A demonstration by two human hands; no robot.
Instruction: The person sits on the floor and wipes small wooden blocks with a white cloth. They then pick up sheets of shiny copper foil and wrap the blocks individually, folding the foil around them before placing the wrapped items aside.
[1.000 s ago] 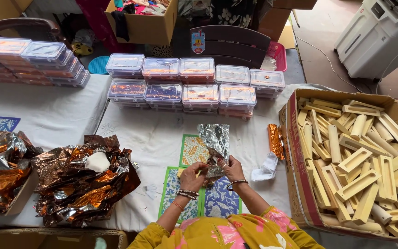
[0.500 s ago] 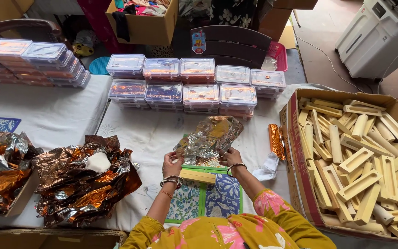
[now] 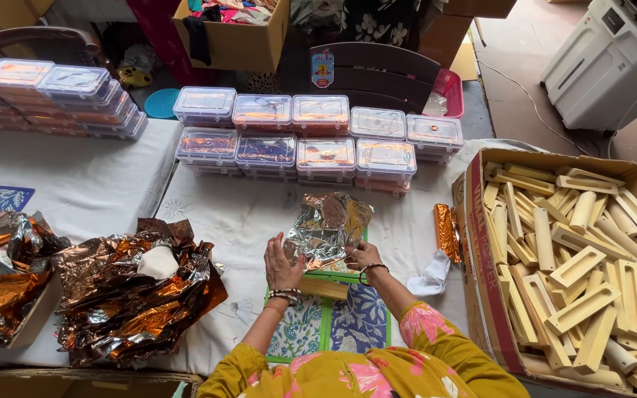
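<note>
Foil sheet (image 3: 327, 228), silvery and crinkled, is held just above the table in front of the person, its long axis slanting from lower left near the left hand up to the right, toward the stacked boxes. The left hand (image 3: 280, 264) is open with fingers spread, its fingertips against the sheet's lower left edge. The right hand (image 3: 363, 256) pinches the lower right edge between thumb and fingers. Just under the hands lies a pale wooden block (image 3: 324, 287), long side running left to right, on a blue and green printed mat (image 3: 348, 324).

All this sits on a white tablecloth (image 3: 237, 221). To the left is a heap of crumpled copper-coloured foil (image 3: 130, 295); at the far edge stand two rows of clear lidded boxes (image 3: 311, 136), stacked. A foil-wrapped block (image 3: 447, 231) lies on the right, pointing away from the person, beside a large cardboard box (image 3: 481, 243) filled with wooden blocks (image 3: 584, 258). Beyond the table are a dark wooden chair (image 3: 377, 63), another cardboard box with clothes (image 3: 234, 33) and a white appliance (image 3: 613, 63) on the floor.
</note>
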